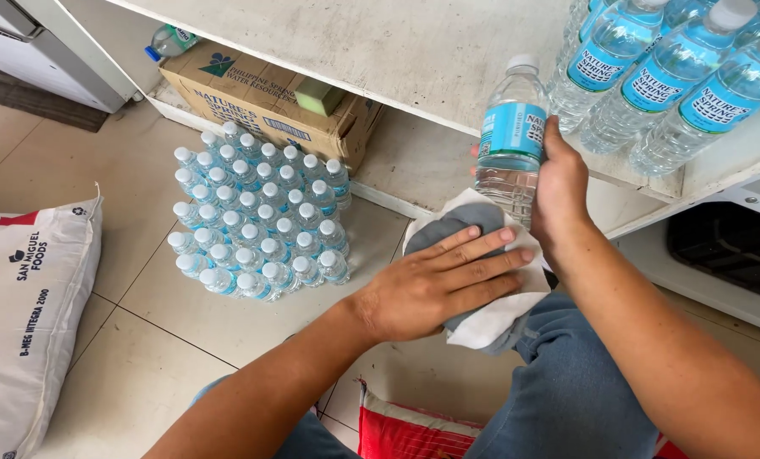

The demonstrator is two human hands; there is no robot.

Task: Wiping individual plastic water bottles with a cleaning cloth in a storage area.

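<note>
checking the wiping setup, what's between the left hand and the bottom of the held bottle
In the head view, a grey and white cloth lies under the left hand, against the bottle held in the right hand.

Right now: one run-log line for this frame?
left hand: pressing cloth | right hand: gripping water bottle upright | shelf: more bottles | floor: bottle pack

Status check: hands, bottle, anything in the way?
Right hand grips water bottle upright. Left hand flat on cloth. Shelf edge close above.
</note>
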